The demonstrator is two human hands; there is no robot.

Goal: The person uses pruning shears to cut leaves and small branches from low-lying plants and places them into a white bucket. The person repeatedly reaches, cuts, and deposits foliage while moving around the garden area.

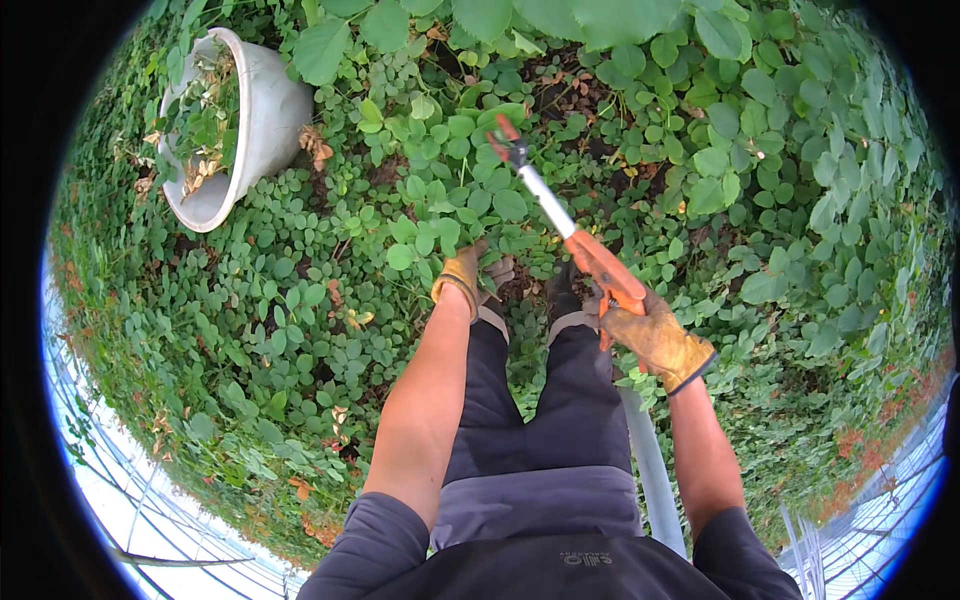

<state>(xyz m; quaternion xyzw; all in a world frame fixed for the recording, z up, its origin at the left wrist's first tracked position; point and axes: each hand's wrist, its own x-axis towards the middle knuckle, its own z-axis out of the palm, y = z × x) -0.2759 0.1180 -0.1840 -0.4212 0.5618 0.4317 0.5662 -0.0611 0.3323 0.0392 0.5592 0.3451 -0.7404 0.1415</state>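
My right hand (pixel 655 342), in a yellow-brown work glove, is closed round the orange handle of a long-reach pruner (pixel 548 200). Its silver shaft slants up and to the left, and the red-and-black cutting head (pixel 508 140) hovers among the leaves, its jaws seemingly apart. Close to my knees, my left hand (pixel 462 276) wears a matching glove. Its fingers are partly hidden and appear closed on a leafy stem (pixel 448 232), whose green leaves spread just above the glove.
At the upper left a pale grey tub (pixel 270 110) lies tilted in the plants, with cut green and dried leaves (pixel 205 125) inside. Dense leafy plants (pixel 340 270) surround my legs. A grey pipe (pixel 652 470) runs beside my right leg. Large leaves (pixel 600 20) overhang the far edge.
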